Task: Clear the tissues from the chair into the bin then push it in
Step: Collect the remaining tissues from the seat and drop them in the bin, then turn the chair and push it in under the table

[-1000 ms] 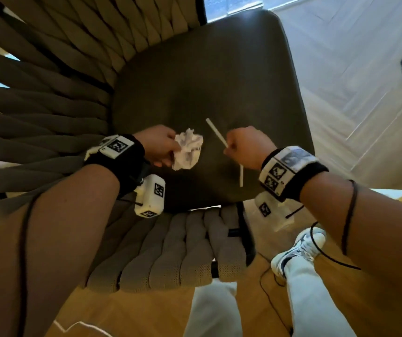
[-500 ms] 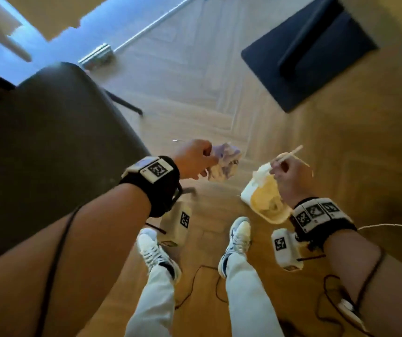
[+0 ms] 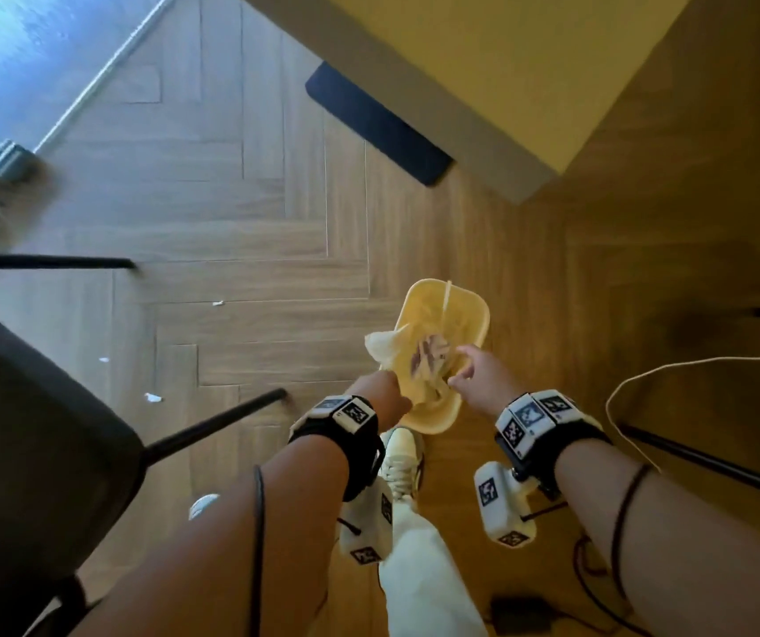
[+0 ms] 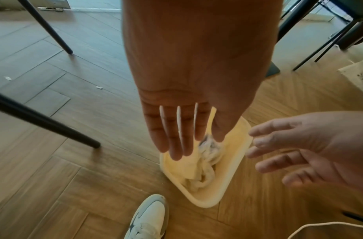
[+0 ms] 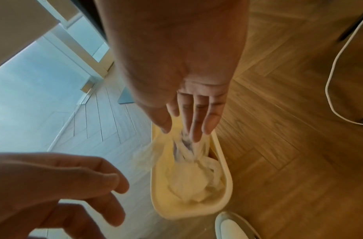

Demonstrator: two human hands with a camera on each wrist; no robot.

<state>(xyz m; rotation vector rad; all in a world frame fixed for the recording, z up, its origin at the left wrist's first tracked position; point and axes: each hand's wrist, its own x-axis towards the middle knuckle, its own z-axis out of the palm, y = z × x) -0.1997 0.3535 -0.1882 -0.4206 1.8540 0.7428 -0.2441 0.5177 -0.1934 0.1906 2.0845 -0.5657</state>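
A pale yellow bin [image 3: 470,310] stands on the wooden floor in front of my feet. Crumpled white tissues [image 3: 428,358] lie inside it, and a thin white stick [image 3: 446,298] leans against its far wall. My left hand [image 3: 392,397] hangs over the bin's near edge with fingers straight and nothing in it [image 4: 182,148]. My right hand [image 3: 465,374] hovers over the bin's right side, fingers spread and bare [image 5: 186,129]. The wrist views show the tissues [image 4: 207,161] [image 5: 189,177] below both hands. The dark chair seat [image 3: 24,452] is at the left; its top is out of sight.
Small white paper scraps [image 3: 153,397] lie on the floor between the chair legs [image 3: 217,420]. A table edge [image 3: 461,98] and a black mat [image 3: 378,126] are further off. A white cable [image 3: 635,383] and another dark leg [image 3: 709,462] are at the right. My shoe [image 3: 403,462] touches the bin.
I turned from the chair to the floor. Both hands carried the tissue and the stick over the bin and let them go; they now lie in the bin.
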